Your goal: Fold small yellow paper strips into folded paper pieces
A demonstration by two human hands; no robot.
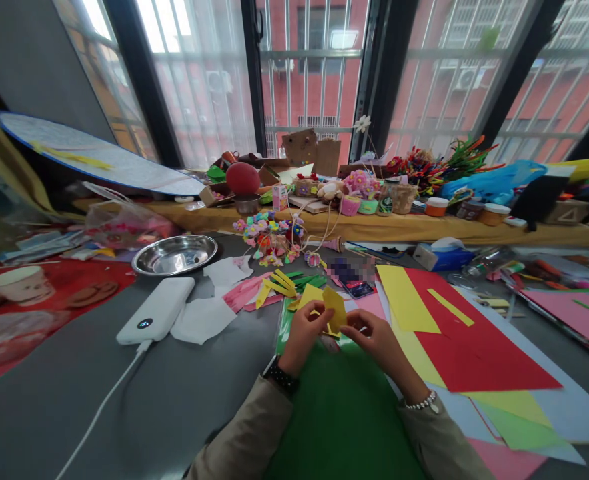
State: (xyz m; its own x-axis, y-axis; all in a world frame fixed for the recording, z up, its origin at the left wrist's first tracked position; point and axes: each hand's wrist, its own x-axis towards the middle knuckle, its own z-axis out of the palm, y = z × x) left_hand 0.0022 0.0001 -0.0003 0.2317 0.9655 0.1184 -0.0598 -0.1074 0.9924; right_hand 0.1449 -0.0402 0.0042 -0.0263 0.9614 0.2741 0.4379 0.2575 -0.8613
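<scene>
Pinching yellow paper (336, 308) with left hand (303, 335) at left edge and right hand (377, 339) at lower right corner. Held over far end of green mat (344, 413), with long axis roughly upright.

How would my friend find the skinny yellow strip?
On the grey table, find the big red sheet, right of the person's right hand. On its upper part lies the yellow strip, far skinnier than the wide yellow sheet on its left.
</scene>
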